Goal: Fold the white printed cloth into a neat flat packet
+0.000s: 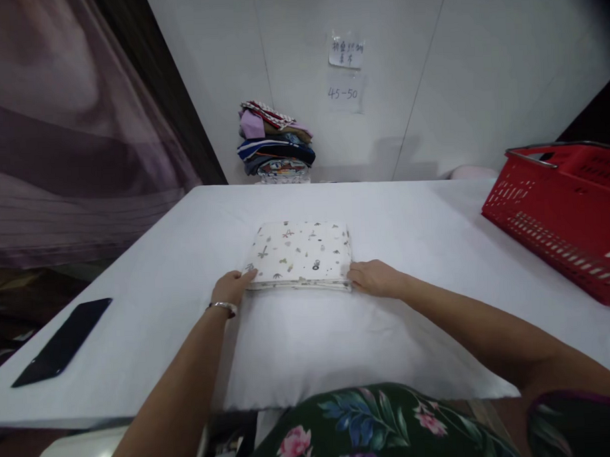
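A folded white cloth (300,252) with small printed plants and figures lies flat on the white-covered table, its layered edge facing me. At its near left corner, my left hand (231,286) grips the fabric, thumb on top and the other fingers mostly hidden. My right hand (374,278) holds the near right corner, its fingers closed against the side edge. A silvery bracelet (224,308) circles my left wrist.
The table (186,259) has a black flat phone-like slab (63,340) at left and a red plastic basket (559,213) at right. Beyond the far edge rises a stack of folded fabrics (276,143). Handwritten papers (346,70) hang on the wall; a pinkish curtain (72,143) hangs left.
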Available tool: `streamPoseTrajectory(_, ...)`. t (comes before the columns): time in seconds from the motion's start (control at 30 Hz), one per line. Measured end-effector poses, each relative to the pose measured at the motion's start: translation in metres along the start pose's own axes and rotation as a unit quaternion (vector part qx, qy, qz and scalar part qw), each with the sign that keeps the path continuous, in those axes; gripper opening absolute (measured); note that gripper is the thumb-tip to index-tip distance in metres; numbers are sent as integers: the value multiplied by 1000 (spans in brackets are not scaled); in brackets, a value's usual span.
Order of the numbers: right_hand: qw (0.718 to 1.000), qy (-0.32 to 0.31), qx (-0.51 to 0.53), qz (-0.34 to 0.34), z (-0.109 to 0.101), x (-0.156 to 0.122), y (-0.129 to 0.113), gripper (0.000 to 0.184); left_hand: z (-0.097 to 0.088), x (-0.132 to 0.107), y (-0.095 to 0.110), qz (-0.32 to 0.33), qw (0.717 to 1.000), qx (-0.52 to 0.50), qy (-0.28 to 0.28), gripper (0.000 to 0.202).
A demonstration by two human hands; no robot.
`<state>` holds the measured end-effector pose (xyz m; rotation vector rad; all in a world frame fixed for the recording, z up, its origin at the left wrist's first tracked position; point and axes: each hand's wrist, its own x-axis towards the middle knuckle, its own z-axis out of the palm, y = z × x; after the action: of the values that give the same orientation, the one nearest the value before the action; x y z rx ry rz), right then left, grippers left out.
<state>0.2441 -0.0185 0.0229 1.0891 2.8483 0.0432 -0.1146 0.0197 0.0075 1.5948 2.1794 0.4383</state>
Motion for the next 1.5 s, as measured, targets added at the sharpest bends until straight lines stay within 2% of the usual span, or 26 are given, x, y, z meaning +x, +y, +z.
streamPoseTrajectory(0.27, 999, 4, -21, -31, 13, 4, 6, 17, -5, 1, 0, -3, 1000, -16, -23, 45)
streamPoseTrajectory(0.43, 1000, -12, 2, -14, -4, 5, 6, 16, -8, 3, 2, -9, 999, -19, -47, 46)
streamPoseTrajectory(0.57, 999, 15, 28, 10, -13, 3, 4, 17, -6, 1, 4, -7, 1000, -3, -29, 46)
streamPoseTrajectory(0.7, 1000, -7, 26, 2, -2, 0, -3, 15, -5, 1, 4, -14, 999, -5, -30, 46)
streamPoseTrajectory(0.83, 1000, -1, 6, -3, 4, 1, -8, 17, -6, 5, 2, -17, 999, -16, -41, 46)
streamPoseTrajectory(1.0, 1000, -14, 4, 12, 4, 2, -12, 12, -3, 4, -1, -17, 999, -29, -14, 42)
streamPoseTrajectory(1.17, 999, 17, 25, 17, 8, -2, -18, 11, -5, 2, -2, -20, 997, -77, -21, 44)
streamPoseTrajectory(1.23, 999, 22, 27, 30, 11, -3, -21, 15, -8, 2, -3, -29, 993, -113, -35, 46)
streamPoseTrajectory(1.37, 997, 39, 22, 68, 20, -1, -29, 8, -11, 4, -11, -59, 976, -197, -68, 49)
streamPoseTrajectory(1.5, 995, 60, 1, 77, 25, 0, -31, 6, -9, 2, -17, -22, 983, -166, -72, 44)
